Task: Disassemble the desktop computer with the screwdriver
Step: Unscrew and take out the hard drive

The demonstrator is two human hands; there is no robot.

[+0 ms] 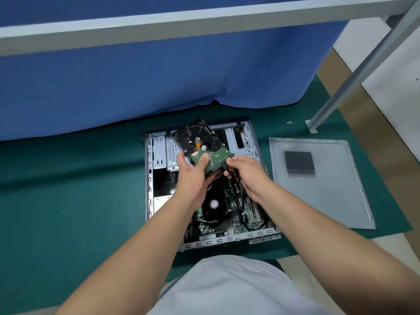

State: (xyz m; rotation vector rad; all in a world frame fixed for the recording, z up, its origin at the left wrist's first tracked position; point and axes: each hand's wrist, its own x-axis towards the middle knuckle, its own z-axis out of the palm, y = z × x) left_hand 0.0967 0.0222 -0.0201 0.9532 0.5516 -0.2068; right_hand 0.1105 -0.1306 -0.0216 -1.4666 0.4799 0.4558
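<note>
A blue cloth (159,71) hangs from a grey desk edge (181,21) across the back of the room, its hem meeting a green mat (68,189) spread over the floor. To the right, a grey metal leg (354,73) slants down to a foot plate on the mat, with pale tiled floor beyond. The desktop computer (204,185) lies open on its side on the mat, its motherboard and fan exposed. Just to its right lies the detached grey side panel (318,180). Above the case, the left hand (193,176) grips a hard drive (200,142), circuit board up, while the right hand (245,171) pinches a black cable connector (227,163) at the drive's edge. Small screws (289,122) lie near the foot plate.
</note>
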